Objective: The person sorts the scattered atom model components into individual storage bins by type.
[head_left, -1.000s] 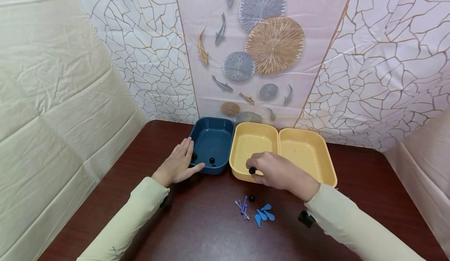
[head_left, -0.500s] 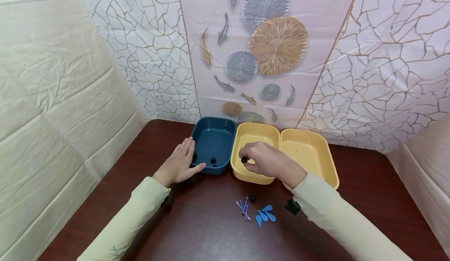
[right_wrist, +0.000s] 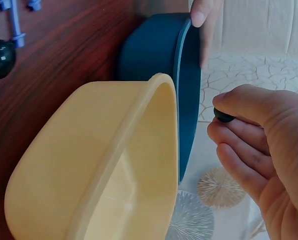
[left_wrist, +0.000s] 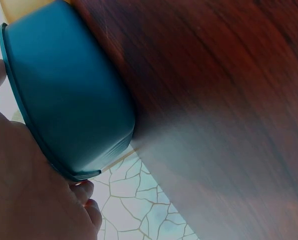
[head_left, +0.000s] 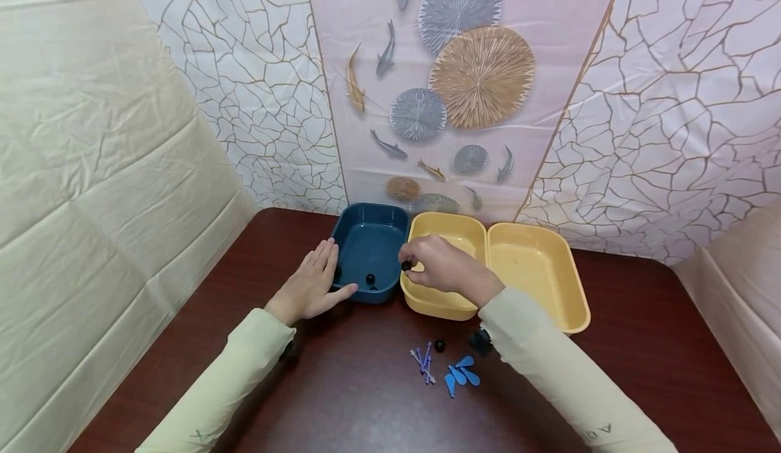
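The right hand [head_left: 442, 268], pinching a small black bead [head_left: 406, 264], is carrying it leftward from the yellow plastic tray [head_left: 445, 307] toward the dark blue plastic tray [head_left: 369, 246]; the flat left hand [head_left: 311, 283] is steadying that tray.

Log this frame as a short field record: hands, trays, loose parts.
right hand: pinches a black bead, above the seam between blue tray and nearer yellow tray
left hand: flat, fingers straight, against the blue tray left wall
blue tray contents: two black beads
yellow trays: two, side by side; nothing visible inside
table: one black bead, purple pins, blue petal pieces
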Available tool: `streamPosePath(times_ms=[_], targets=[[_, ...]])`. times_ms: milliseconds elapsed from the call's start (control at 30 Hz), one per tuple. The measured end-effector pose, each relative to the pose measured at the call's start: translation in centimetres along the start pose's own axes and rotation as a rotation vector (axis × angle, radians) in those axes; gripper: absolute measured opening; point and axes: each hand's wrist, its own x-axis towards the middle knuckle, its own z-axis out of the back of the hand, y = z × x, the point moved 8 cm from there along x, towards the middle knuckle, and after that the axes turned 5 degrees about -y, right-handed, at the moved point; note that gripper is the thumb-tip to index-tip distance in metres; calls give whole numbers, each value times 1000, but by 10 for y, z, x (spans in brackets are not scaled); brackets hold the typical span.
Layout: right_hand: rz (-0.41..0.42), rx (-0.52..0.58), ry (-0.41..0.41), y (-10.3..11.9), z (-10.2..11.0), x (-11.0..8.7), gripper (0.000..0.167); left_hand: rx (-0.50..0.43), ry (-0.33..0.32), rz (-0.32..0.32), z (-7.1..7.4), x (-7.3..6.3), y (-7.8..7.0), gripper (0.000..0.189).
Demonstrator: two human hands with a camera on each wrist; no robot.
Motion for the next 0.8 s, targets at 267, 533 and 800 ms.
streamPosePath(times_ms=[267, 533, 800], targets=[[-50, 39, 9, -11, -14, 23, 16, 10, 1, 1, 1, 0, 1, 101], [-93, 83, 64, -21, -39, 47, 21, 11, 4, 3, 1, 0, 1, 101], [-120, 85, 116, -25, -61, 68, 22, 6, 5, -7, 0, 0, -1, 101]])
